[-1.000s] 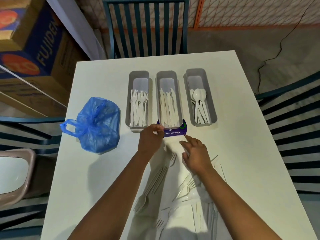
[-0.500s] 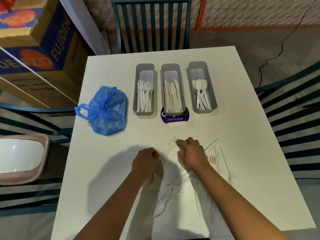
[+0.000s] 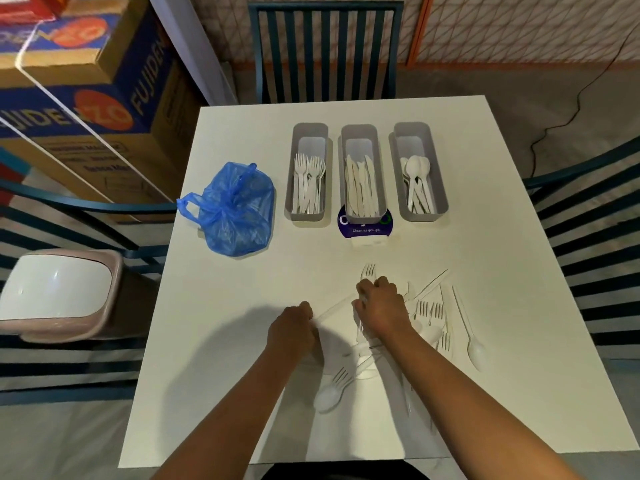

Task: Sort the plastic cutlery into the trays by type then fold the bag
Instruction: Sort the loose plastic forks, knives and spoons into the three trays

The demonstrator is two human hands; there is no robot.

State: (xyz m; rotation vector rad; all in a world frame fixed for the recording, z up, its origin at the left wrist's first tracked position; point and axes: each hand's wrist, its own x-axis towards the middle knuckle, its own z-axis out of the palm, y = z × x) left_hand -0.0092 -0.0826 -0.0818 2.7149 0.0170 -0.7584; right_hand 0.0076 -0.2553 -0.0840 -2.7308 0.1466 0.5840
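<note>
You're mid-sort: left hand [image 3: 292, 329] pinches a knife [image 3: 334, 309], right hand [image 3: 381, 308] grips a fork [image 3: 368, 271]; next, the trays [image 3: 363, 169].

White counter [image 3: 242, 341] w/ dark teal slatted chairs: far side [image 3: 325, 50], left [image 3: 69, 216], right [image 3: 588, 216]. Cardboard boxes [image 3: 86, 98] stacked left. Grey floor [image 3: 536, 91], black cable [image 3: 571, 112], pink-rimmed bin [image 3: 59, 292].

Looks like a storeroom or back room used for eating. I sit at a plain white square worktop [image 3: 242, 341] ringed by dark teal slatted metal chairs [image 3: 325, 50]. Printed cardboard shipping cartons [image 3: 86, 109] stacked left, bare concrete floor [image 3: 519, 84], pink swing-lid plastic bin [image 3: 59, 292].
</note>
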